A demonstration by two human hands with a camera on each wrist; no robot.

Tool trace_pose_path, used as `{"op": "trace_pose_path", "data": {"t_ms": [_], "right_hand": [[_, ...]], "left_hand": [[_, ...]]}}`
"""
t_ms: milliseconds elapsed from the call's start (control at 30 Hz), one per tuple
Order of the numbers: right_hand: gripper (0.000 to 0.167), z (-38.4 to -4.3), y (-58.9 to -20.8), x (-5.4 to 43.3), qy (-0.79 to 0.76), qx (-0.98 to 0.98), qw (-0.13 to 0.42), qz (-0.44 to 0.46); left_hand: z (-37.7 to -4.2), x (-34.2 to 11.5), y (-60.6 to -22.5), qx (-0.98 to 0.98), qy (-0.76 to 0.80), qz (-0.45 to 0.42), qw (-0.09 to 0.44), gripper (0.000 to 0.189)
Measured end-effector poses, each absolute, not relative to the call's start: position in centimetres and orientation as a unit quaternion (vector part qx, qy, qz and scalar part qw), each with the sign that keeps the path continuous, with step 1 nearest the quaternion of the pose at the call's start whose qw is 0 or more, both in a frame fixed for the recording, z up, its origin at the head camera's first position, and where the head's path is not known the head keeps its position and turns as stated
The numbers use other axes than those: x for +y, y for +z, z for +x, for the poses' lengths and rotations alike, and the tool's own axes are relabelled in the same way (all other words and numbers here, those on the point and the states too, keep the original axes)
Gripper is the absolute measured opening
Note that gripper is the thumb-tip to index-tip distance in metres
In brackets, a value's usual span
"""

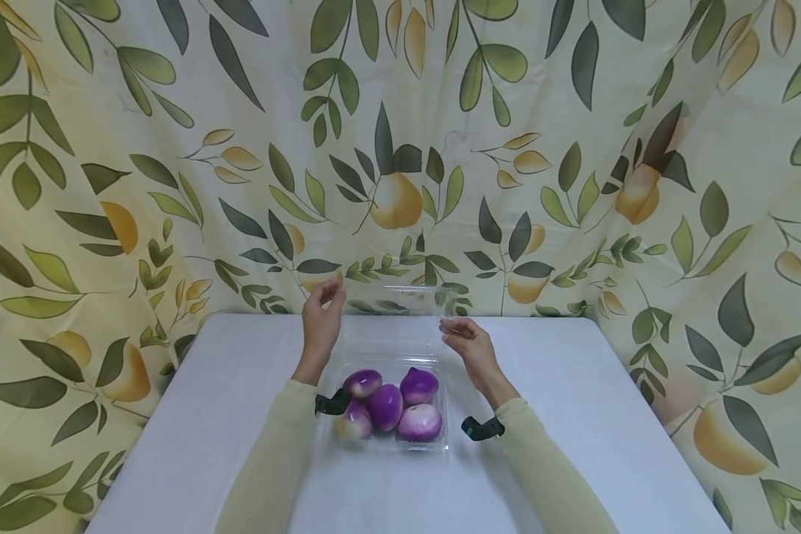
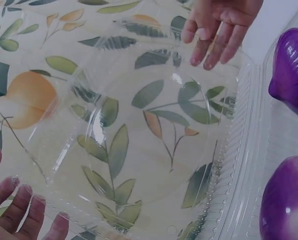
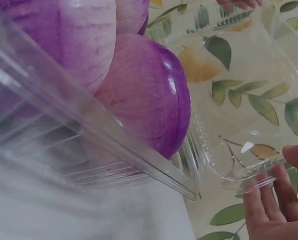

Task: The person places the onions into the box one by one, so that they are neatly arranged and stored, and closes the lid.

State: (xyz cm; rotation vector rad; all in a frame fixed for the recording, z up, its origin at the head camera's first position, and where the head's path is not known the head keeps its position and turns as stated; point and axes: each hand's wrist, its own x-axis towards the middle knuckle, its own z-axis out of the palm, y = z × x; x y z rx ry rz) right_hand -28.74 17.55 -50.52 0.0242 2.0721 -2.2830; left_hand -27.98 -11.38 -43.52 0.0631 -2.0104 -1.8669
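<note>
A clear plastic clamshell box stands on the table, its lid (image 1: pixel 394 304) raised and its base (image 1: pixel 446 437) holding several red onions (image 1: pixel 385 407). At the lid's left edge, my left hand (image 1: pixel 322 326) has thumb and fingertips on the plastic. My right hand (image 1: pixel 470 348) pinches the lid's right side, with the thumb on one face and the fingers on the other in the right wrist view. The lid is joined to the base along the far edge. Through the lid the patterned cloth shows in both wrist views.
The white table (image 1: pixel 541 475) reaches back to a hanging cloth (image 1: pixel 400 148) printed with leaves and fruit. Each wrist wears a dark band-mounted camera (image 1: pixel 483 429).
</note>
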Motion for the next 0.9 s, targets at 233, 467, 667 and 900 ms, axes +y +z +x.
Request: {"op": "trace_pose_path", "data": {"t_ms": [233, 467, 667, 900], "right_hand": [[0.046, -28.4, -49.0, 17.3, -0.713, 0.701, -0.006, -0.019], [0.045, -27.9, -46.8, 17.0, -0.738, 0.673, -0.032, -0.019], [0.043, -27.4, -45.7, 16.9, -0.764, 0.645, -0.022, -0.012], [0.044, -26.9, -44.9, 16.8, -0.768, 0.640, -0.020, -0.012]], "left_hand": [[-27.6, -11.7, -43.3, -0.732, -0.658, 0.019, 0.176, 0.030], [-26.9, -12.2, -42.8, -0.732, -0.660, 0.007, 0.170, 0.034], [-26.5, -12.3, -43.1, -0.729, -0.661, 0.008, 0.176, 0.032], [-26.1, -12.2, -43.3, -0.723, -0.666, 0.005, 0.182, 0.029]]}}
